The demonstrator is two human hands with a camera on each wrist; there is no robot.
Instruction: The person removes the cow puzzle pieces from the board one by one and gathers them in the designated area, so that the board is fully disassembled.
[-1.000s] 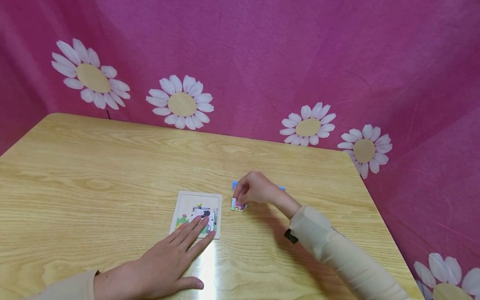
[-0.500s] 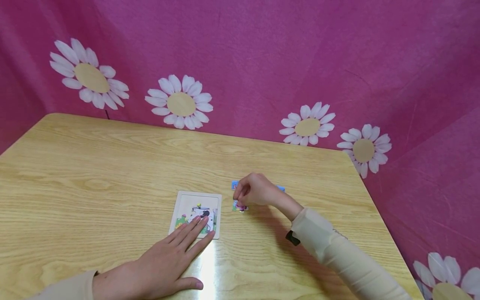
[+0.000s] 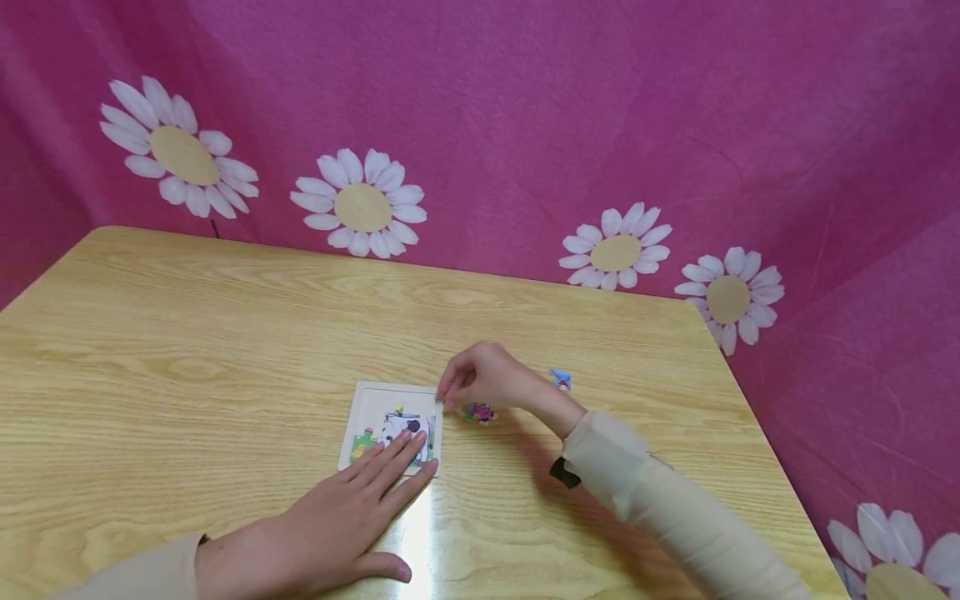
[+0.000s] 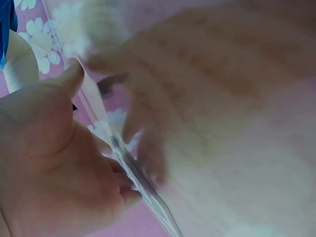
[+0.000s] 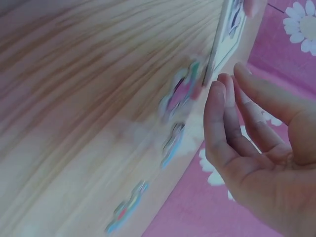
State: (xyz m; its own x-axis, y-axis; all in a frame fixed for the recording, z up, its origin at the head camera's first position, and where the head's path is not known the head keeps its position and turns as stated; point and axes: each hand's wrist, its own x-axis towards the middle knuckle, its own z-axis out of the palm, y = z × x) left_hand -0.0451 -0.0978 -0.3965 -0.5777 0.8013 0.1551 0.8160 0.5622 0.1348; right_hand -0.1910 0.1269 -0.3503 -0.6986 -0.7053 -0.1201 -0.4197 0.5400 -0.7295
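A square wooden puzzle tray (image 3: 360, 417) holds several fitted pieces, among them a white cow-patterned one (image 3: 401, 427). My left hand (image 3: 330, 517) lies across its near side, the straight fingers resting over the fitted pieces and hiding part of them. Close to the tray's right edge is my right hand (image 3: 483, 379), fingers loosely bent. Nothing shows between its thumb and fingertips (image 5: 215, 94) in the right wrist view; whether they touch the tray cannot be told. Just right of the tray lies a pink-and-green puzzle piece (image 3: 481, 412).
A blue puzzle piece (image 3: 560, 379) lies beyond the right wrist. The right wrist view has another loose piece (image 5: 173, 143) between these two, hidden by the hand in the head view. The wooden table (image 3: 225, 333) meets a pink daisy-print cloth (image 3: 487, 125) behind.
My right hand has moved left from the pink-and-green piece to the tray's edge, leaving that piece on the table. My left hand has shifted very slightly, still on the tray.
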